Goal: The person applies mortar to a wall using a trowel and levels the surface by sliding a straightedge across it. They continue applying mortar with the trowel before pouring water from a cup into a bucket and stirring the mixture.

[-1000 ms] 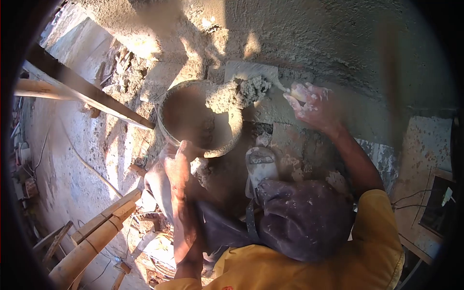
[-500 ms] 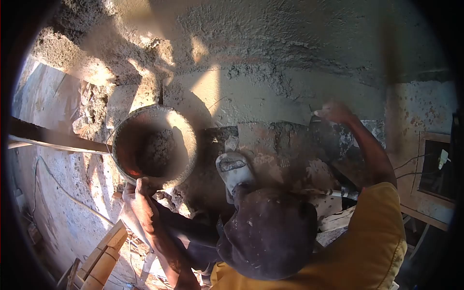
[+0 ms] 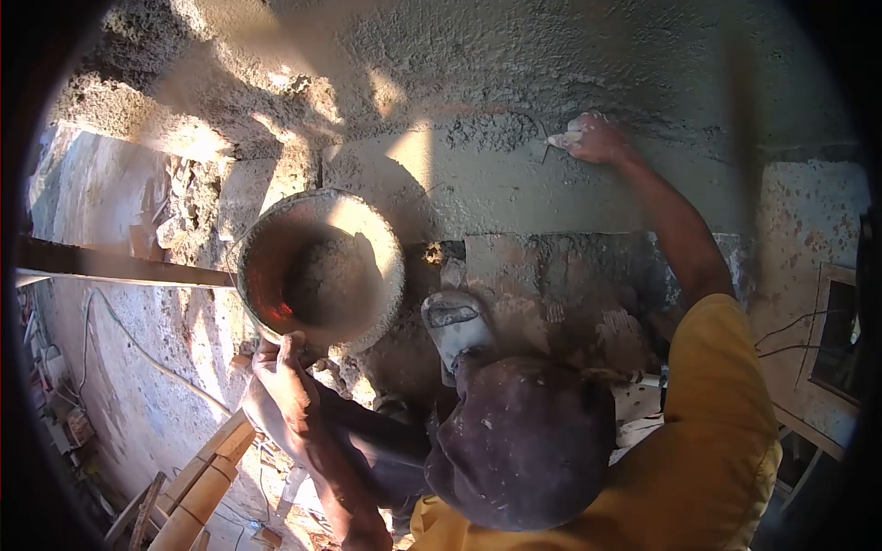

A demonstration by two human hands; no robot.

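My left hand (image 3: 287, 372) grips the near rim of a round bucket (image 3: 390, 303) crusted with mortar. The bucket tilts toward me, and a grey mass of mortar (image 3: 335, 266) lies inside. My right hand (image 3: 595, 140) is stretched out to the wet grey plaster, fingers closed round a tool that looks like a trowel (image 3: 544, 154). Only its thin metal neck shows clearly; the blade is hard to make out. Just left of that hand sits a rough patch of mortar (image 3: 496, 131) above a smoother band of plaster (image 3: 514, 193).
A dark cap (image 3: 519, 441) and yellow sleeve (image 3: 721, 386) fill the lower middle. A mortar-stained shoe (image 3: 457, 326) rests below the smooth band. At left are a wooden beam (image 3: 119, 266) and a cable (image 3: 156, 363); wooden pieces (image 3: 202, 487) lie lower left. A framed opening (image 3: 836, 340) is at right.
My right hand has moved up and left across the plaster, from the smooth band's lower edge to the rough mortar. My left hand keeps its hold on the bucket, which appears slightly further right.
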